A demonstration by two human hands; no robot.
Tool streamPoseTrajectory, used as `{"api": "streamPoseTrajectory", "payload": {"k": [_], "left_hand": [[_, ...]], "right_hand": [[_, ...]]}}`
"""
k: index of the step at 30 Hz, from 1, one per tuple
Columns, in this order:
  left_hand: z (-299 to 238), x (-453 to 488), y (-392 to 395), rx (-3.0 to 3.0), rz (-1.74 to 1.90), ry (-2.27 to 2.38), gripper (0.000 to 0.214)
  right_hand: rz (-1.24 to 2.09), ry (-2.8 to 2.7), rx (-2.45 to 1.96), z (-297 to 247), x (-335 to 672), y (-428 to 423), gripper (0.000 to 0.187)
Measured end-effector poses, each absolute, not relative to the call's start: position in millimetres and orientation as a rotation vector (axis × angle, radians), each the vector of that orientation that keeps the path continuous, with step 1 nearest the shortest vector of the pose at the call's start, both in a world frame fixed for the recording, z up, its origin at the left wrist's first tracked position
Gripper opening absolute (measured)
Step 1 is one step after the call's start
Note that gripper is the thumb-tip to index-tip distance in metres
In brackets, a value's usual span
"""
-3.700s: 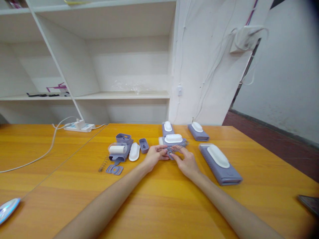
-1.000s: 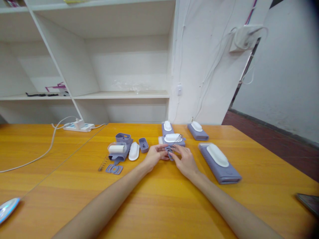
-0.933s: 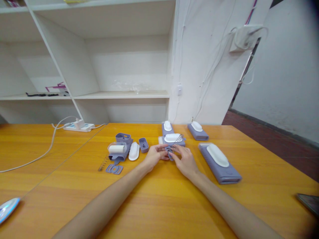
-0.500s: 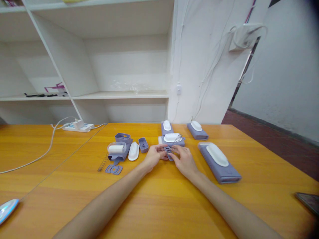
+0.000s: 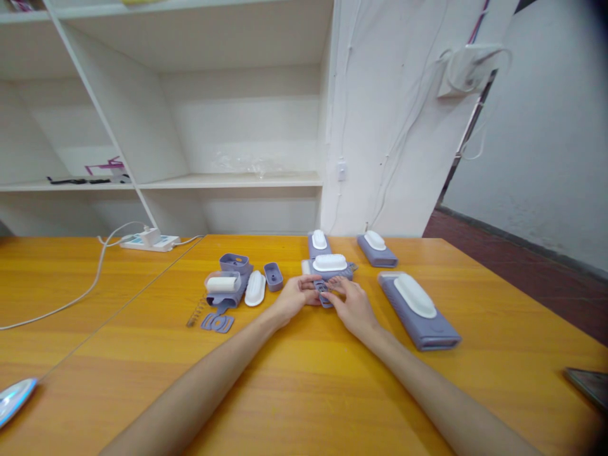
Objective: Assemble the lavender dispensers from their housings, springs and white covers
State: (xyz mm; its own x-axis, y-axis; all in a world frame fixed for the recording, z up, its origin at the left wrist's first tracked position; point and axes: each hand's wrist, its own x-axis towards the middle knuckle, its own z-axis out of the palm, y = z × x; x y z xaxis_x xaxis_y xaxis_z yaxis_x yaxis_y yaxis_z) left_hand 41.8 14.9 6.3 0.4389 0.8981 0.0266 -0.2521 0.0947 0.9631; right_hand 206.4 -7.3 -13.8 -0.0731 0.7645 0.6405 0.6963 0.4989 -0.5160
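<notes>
My left hand (image 5: 297, 294) is closed on the left edge of a small purple slotted plate (image 5: 324, 303), held just above the table. My right hand (image 5: 352, 304) pinches the same plate from the right, its thumb near the plate's middle. A thin coil spring (image 5: 334, 280) seems to lie along my right fingertips, though it is blurred and partly hidden. Right behind my hands sits a purple case with a white ribbed brush (image 5: 329, 262) on top. Small detail between the fingers is hard to make out.
At left lie a purple case with a white roller (image 5: 223, 284), a loose white brush (image 5: 255, 288), a small purple cup (image 5: 273, 277), a spring (image 5: 196, 312) and slotted plates (image 5: 218, 323). Further cases stand right (image 5: 420, 310) and behind (image 5: 377, 248). A power strip (image 5: 151, 240) is at back left.
The spring that crossed in front of the white brush has dropped toward my right fingers, leaving the brush in plain sight. Both hands stay nearly in place on the plate.
</notes>
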Motion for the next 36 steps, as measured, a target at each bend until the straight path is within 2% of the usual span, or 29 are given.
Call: {"api": "streamPoseTrajectory", "payload": {"k": [21, 31, 36], "left_hand": [[9.6, 29.8, 21.9, 1.208, 0.735, 0.671, 0.046], [1.8, 41.4, 17.7, 1.207, 0.968, 0.708, 0.057], [0.3, 40.7, 18.7, 1.233, 0.961, 0.724, 0.057]], "right_hand": [[0.213, -1.877, -1.150, -3.0, 206.4, -13.2, 0.013], [0.283, -1.720, -1.150, -7.9, 204.4, -11.9, 0.019], [0.239, -1.749, -1.150, -6.2, 206.1, -11.0, 0.017]]}}
